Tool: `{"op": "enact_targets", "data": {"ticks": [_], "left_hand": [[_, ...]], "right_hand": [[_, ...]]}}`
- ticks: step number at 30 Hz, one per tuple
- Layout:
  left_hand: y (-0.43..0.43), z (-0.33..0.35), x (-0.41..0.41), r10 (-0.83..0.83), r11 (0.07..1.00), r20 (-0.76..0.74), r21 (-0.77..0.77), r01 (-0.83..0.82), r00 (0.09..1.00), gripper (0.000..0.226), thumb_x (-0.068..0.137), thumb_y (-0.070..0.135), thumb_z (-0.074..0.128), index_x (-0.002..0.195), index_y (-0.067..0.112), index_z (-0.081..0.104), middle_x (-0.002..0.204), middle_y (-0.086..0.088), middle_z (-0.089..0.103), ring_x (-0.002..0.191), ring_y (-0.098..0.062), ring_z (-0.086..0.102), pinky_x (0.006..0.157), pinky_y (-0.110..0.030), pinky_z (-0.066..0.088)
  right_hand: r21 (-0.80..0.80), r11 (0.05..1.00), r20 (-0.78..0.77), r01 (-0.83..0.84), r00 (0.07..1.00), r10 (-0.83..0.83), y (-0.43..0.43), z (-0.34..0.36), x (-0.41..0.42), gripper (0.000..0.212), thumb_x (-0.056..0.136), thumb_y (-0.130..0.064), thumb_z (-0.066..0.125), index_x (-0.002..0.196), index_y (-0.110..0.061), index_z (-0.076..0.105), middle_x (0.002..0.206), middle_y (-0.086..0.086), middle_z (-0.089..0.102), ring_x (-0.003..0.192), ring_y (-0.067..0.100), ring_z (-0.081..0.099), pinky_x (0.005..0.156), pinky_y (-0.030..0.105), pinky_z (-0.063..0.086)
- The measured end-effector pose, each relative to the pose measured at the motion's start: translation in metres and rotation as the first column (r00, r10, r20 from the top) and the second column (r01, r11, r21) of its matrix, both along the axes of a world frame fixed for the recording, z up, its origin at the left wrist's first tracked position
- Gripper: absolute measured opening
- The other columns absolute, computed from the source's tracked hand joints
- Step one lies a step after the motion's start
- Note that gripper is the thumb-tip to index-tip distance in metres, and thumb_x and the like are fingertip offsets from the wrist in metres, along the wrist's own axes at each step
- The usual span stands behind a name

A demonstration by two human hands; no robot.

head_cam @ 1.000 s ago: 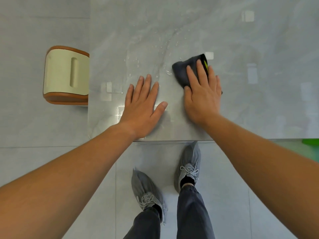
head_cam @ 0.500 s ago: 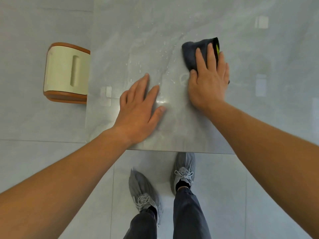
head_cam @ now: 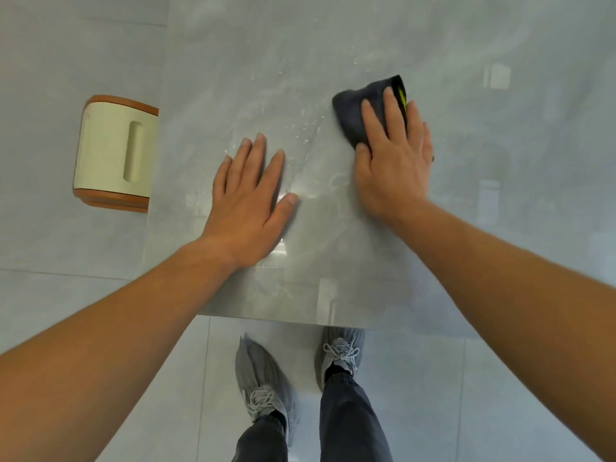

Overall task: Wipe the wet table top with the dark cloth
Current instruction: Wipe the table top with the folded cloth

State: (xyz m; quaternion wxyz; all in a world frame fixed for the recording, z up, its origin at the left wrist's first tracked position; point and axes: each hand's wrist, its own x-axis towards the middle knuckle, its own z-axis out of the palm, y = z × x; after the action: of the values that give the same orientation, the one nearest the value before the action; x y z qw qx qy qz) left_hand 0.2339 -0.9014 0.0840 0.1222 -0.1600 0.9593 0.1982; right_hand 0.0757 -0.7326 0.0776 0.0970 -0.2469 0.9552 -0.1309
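A glossy grey marble table top [head_cam: 500, 145] fills the upper and right part of the head view. Water droplets [head_cam: 305, 126] speckle it left of the cloth and further back. The dark cloth [head_cam: 351, 113], folded, with a yellow-green tag at its far edge, lies flat on the table. My right hand [head_cam: 393, 161] presses down on it, fingers spread over the cloth, which sticks out past the fingertips. My left hand [head_cam: 250, 198] rests palm down on the table near the front edge, fingers apart, holding nothing.
A cream stool with a brown rim [head_cam: 115, 155] stands on the floor tiles against the table's left edge. The table's front edge [head_cam: 283, 320] runs just ahead of my grey shoes [head_cam: 263, 381]. Pale light reflections dot the table at the right.
My right hand first pushed the cloth away from me, then drew it back toward me. My left hand stayed planted on the table. The camera shifted slightly.
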Motion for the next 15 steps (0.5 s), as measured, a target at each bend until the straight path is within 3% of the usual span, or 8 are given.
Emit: {"op": "enact_targets", "data": {"ticks": [2,4,7,9,11,15], "left_hand": [[0.001,0.002,-0.001,0.006,1.0,0.015,-0.009,-0.006,1.0,0.072,0.101,0.063,0.013,0.161,0.025,0.004,0.17,-0.001,-0.014,0.153,-0.015,-0.022,0.118,-0.03,-0.023],[0.003,0.003,-0.002,0.019,1.0,0.026,-0.01,-0.019,0.999,0.071,0.101,0.062,0.016,0.161,0.025,0.005,0.17,-0.001,-0.014,0.153,-0.014,-0.022,0.118,-0.031,-0.022],[0.004,0.008,-0.005,0.038,0.999,0.035,-0.01,-0.037,0.999,0.068,0.102,0.06,0.02,0.16,0.026,0.012,0.17,-0.001,-0.008,0.155,-0.016,-0.015,0.122,-0.038,-0.01],[0.002,0.012,-0.01,0.063,0.998,0.035,-0.025,-0.063,0.997,0.066,0.101,0.06,0.022,0.158,0.027,0.018,0.17,-0.001,-0.004,0.155,-0.019,-0.007,0.122,-0.043,-0.001],[-0.002,0.013,-0.019,0.072,0.996,0.037,-0.052,-0.07,0.997,0.067,0.101,0.06,0.02,0.159,0.027,0.013,0.17,0.0,-0.008,0.154,-0.02,-0.008,0.122,-0.042,0.0],[-0.012,0.012,-0.045,0.033,0.994,0.046,-0.102,-0.029,0.998,0.07,0.102,0.058,0.016,0.161,0.025,-0.001,0.169,-0.003,-0.018,0.153,-0.019,-0.024,0.121,-0.037,-0.018]], "right_hand": [[0.0,1.0,-0.008,-0.019,1.0,0.019,0.0,0.002,0.014,0.058,0.101,-0.032,0.037,0.158,-0.027,0.027,0.168,0.003,0.014,0.154,0.036,0.008,0.125,0.049,0.005],[0.002,0.989,-0.012,-0.146,0.989,0.146,0.011,0.005,0.035,0.058,0.1,-0.031,0.04,0.157,-0.025,0.031,0.168,0.004,0.015,0.154,0.036,0.008,0.124,0.051,0.007],[0.026,0.935,0.014,-0.353,0.936,0.353,0.034,0.006,0.047,0.056,0.101,-0.033,0.038,0.156,-0.025,0.033,0.168,0.003,0.016,0.155,0.033,0.007,0.124,0.052,0.008],[0.034,0.914,0.037,-0.404,0.915,0.402,0.034,0.006,0.024,0.056,0.101,-0.034,0.036,0.156,-0.027,0.032,0.168,0.0,0.015,0.155,0.032,0.007,0.125,0.05,0.005],[0.046,0.936,0.023,-0.349,0.937,0.348,0.018,0.005,-0.012,0.057,0.101,-0.034,0.036,0.157,-0.027,0.03,0.168,0.0,0.014,0.155,0.032,0.007,0.125,0.049,0.003],[0.018,0.994,0.049,-0.11,0.993,0.109,-0.023,0.003,-0.057,0.058,0.103,-0.036,0.032,0.159,-0.028,0.021,0.169,0.0,0.008,0.154,0.034,0.003,0.125,0.048,0.0]]}}
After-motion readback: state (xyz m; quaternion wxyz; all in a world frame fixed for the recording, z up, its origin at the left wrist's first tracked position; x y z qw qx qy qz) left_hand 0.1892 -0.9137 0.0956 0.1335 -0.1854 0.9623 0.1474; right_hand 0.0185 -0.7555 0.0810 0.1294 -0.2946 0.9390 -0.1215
